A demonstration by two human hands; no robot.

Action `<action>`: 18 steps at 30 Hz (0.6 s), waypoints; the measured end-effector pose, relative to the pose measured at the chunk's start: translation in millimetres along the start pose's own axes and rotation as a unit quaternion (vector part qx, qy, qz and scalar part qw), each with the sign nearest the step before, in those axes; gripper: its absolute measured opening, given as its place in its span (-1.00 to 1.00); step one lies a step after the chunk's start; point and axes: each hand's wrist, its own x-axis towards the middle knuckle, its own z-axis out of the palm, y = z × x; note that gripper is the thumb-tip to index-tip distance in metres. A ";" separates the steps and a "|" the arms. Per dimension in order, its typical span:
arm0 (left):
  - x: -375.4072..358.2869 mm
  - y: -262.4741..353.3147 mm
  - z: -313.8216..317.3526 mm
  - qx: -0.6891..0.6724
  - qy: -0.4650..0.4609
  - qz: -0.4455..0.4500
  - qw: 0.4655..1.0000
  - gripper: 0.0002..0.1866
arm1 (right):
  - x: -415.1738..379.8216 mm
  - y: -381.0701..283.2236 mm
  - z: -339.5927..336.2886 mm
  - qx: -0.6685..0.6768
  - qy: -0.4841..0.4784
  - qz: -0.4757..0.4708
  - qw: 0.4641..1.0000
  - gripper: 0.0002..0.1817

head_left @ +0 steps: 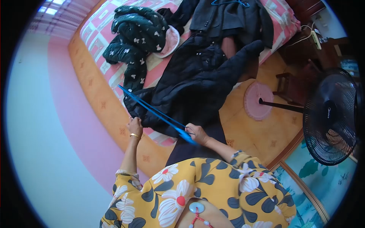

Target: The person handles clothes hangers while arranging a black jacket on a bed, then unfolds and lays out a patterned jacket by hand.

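Note:
A blue hanger point(154, 110) slants across the middle of the view, over a black padded jacket point(186, 83) on the bed's edge. My right hand point(197, 133) is closed around the hanger near its lower right end, where the blue is blurred. On the left, my left hand point(135, 127) grips the lower edge of the black jacket, fingers pinched. The hanger's far end points up and left, above my left hand. Part of the jacket lies toward the grey jacket point(216, 19) at the top.
A dark green patterned padded garment point(140, 34) lies on the pink and white bed point(97, 30). Another blue hanger point(232, 3) rests at the top. A black fan point(330, 116) with a pink base point(253, 108) stands right, near a wooden stool point(292, 85).

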 end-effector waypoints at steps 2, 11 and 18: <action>4.7 3.5 -7.5 0.017 -0.026 0.011 0.999 -0.88 | -3.0 73.1 -1.2 -0.122 -0.050 0.116 0.984 -0.83; 27.6 4.9 -9.0 0.074 -0.160 -0.144 0.974 -0.94 | 35.8 70.0 -58.6 -0.146 0.058 0.000 0.988 -0.85; 123.7 82.2 -8.0 0.043 -0.067 -0.051 0.996 -0.62 | 77.5 20.8 -171.7 -0.026 0.027 0.034 0.999 -0.84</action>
